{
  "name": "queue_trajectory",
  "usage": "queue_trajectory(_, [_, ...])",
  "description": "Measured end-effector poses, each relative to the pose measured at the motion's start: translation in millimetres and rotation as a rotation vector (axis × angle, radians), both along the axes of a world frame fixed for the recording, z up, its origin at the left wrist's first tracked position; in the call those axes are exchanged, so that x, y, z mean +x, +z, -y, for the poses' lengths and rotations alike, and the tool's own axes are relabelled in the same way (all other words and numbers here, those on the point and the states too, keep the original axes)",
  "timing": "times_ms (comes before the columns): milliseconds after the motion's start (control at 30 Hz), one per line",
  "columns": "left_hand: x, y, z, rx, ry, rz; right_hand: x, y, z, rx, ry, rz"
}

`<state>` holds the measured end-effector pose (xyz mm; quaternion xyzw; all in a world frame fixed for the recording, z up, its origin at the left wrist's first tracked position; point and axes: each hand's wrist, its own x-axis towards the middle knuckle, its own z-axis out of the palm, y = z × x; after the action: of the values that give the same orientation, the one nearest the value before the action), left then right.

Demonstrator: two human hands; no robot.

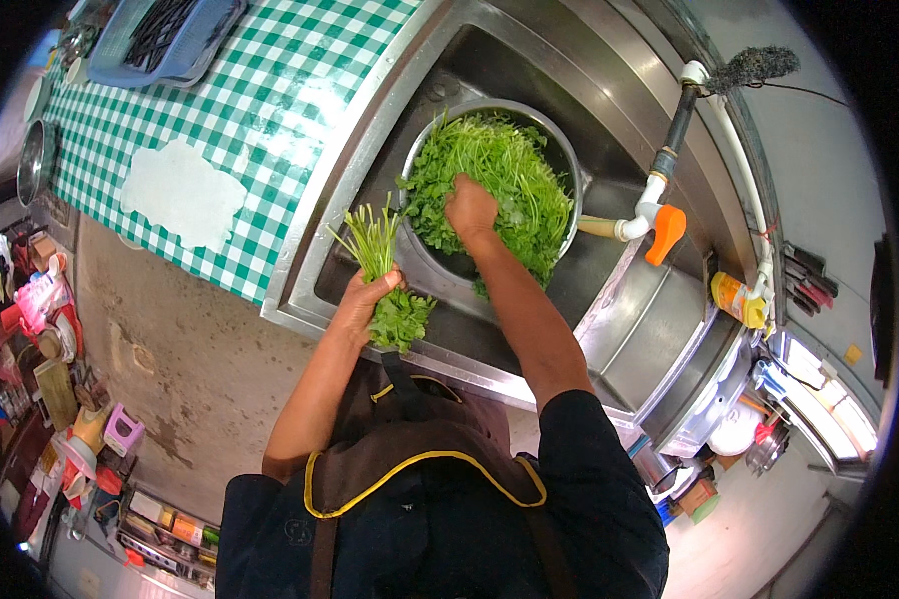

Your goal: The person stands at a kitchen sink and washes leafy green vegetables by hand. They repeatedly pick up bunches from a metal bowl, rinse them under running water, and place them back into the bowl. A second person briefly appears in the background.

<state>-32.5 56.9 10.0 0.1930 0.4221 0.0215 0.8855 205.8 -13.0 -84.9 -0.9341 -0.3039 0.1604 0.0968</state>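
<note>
At sink (358,165), leafy bunch (400,319), long axis seemingly forward, stems (373,245) foremost.

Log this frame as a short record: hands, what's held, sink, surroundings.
left hand: gripping bunch of greens, cut stems pointing away from wearer
right hand: curled at loose greens; grip unclear
basin: round, metal, inside sink
right of basin: orange handle on white pipe
left of sink: green-white checked cover, blue basket on it

Stainless sink (390,145) beneath a round metal basin (557,150) heaped with leafy greens (509,165).
</note>
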Motion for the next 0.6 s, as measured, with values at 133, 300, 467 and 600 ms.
queue_trajectory(133, [0,-6,1,0.023,0.002,0.008,19,-8,17,0.188,-0.105,-0.251])
queue_trajectory(300, [8,-1,0,0.023,-0.046,-0.049,45,2,48,0.524,-0.411,-0.673])
queue_trajectory(467, [13,-4,-1,0.016,-0.07,-0.029,49,47,61,0.8,-0.616,-1.102])
queue_trajectory(600, [19,-6,0,0.03,-0.086,-0.022,43,59,76,1.019,-0.7,-1.356])
